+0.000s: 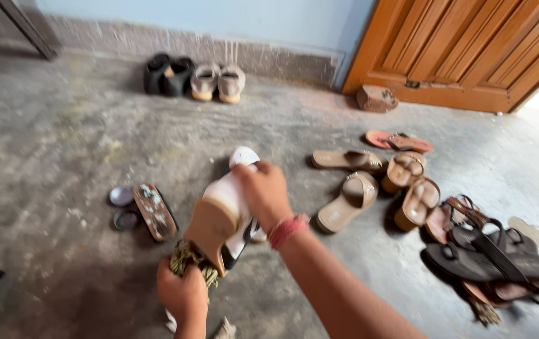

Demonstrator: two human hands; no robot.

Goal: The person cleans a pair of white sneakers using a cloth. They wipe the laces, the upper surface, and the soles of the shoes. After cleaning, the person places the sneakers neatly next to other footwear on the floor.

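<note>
Right grip [263, 188] clasps a white wedge shoe [222, 213] sole-up, left grip [183, 292] clenching a greenish rag [188, 257] against its heel.

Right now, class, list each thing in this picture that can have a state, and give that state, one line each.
Right hand: gripping white shoe, sole up.
Left hand: closed on green cloth against the heel.
Door: open.
Tin: open, lid beside it.
Brush: lying on floor.
</note>
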